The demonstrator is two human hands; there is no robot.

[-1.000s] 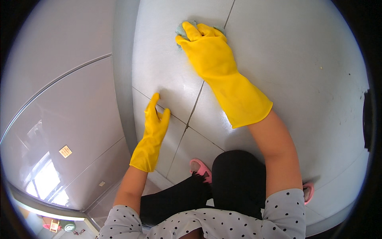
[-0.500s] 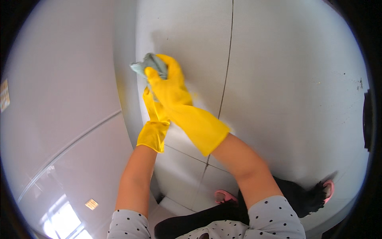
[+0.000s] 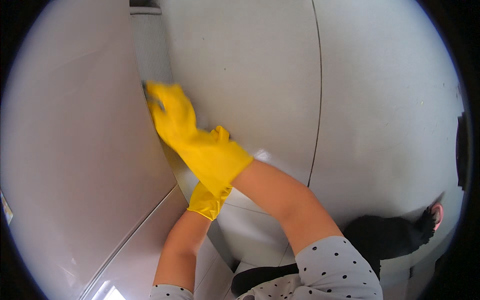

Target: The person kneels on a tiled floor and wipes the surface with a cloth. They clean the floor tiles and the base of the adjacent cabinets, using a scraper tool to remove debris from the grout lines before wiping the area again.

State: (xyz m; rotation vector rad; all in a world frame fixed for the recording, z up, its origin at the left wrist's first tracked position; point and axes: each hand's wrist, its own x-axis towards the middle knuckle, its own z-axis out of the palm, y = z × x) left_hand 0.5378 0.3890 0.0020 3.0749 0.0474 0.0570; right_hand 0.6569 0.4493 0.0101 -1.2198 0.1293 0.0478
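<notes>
Both my hands wear yellow rubber gloves. Up against the lower edge of a glossy pale cabinet front (image 3: 95,115), my right hand (image 3: 175,112) is closed on a grey-green cloth (image 3: 159,105), of which only a sliver shows between thumb and fingers. Its outline is smeared by motion. My left hand (image 3: 209,200) is crossed behind the right glove's cuff, over the floor. One yellow fingertip or thumb of it pokes out past the right wrist, while the rest of its fingers are hidden.
A ribbed grey strip (image 3: 152,47) runs along the foot of the cabinet. Large pale floor tiles (image 3: 260,65) with dark joints spread to the right. My black-clad leg (image 3: 390,235) and a pink slipper (image 3: 437,216) are at lower right; a dark object (image 3: 461,150) stands at the right rim.
My right hand has moved left with the cloth, from over the floor to the cabinet's lower edge. The left hand is now behind the right cuff. The view has shifted, revealing the ribbed strip.
</notes>
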